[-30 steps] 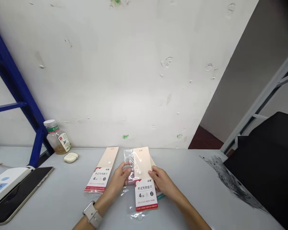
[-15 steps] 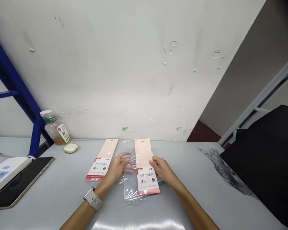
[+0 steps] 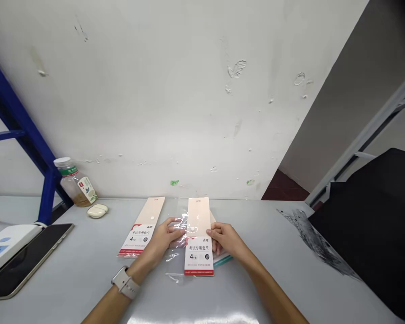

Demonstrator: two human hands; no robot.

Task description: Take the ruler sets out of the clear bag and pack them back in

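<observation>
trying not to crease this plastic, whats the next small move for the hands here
I'd probably smooth the clear plastic sleeve flat with the left hand first. The plastic looks bunched and crinkled beside and over the cream-and-white card, while the right hand holds the card's other edge and can keep it steady.

A peach-and-white printed ruler-set card (image 3: 198, 252) with a red bottom edge lies lengthwise, a crinkled clear plastic bag (image 3: 174, 270) over its middle, just right of a matching card (image 3: 141, 234) lying slightly tilted.
</observation>
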